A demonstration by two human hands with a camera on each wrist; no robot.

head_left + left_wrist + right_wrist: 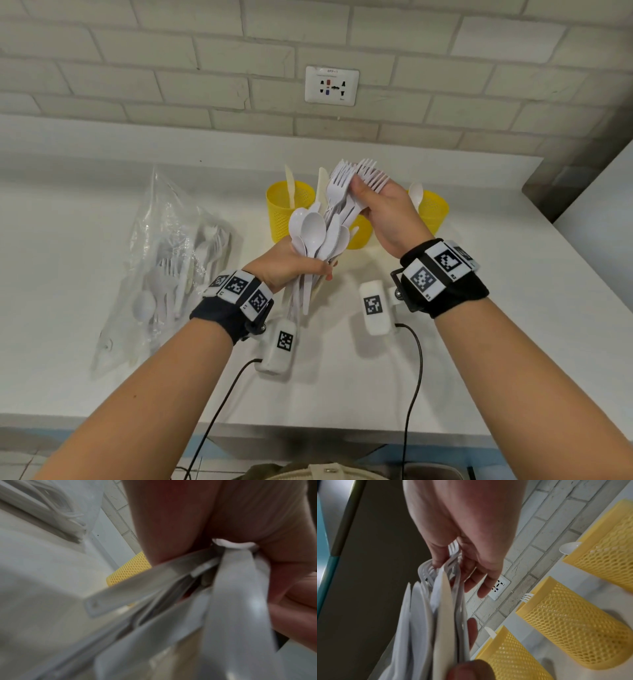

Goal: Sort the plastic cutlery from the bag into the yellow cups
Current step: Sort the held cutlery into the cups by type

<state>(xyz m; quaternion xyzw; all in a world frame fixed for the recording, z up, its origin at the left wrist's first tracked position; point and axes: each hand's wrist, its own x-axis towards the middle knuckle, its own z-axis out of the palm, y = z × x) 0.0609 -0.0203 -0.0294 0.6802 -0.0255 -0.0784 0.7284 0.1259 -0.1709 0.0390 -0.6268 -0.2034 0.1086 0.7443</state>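
Observation:
My left hand [291,263] grips a mixed bundle of white plastic cutlery [317,236] by the handles [228,601], spoons and knives fanning upward. My right hand [383,212] pinches several white forks [352,181] at the top of that bundle, fingers closed on their heads [452,559]. Three yellow mesh cups stand behind on the counter: the left cup [286,209] holds a knife, the middle cup [359,231] [573,615] holds a fork, the right cup [433,209] holds a spoon. The clear bag [171,260] with more cutlery lies to the left.
A white counter [342,383] runs to a white brick wall with a power socket [331,85]. Wrist camera cables [414,377] hang off the counter's front edge. A raised white ledge [599,219] bounds the right side.

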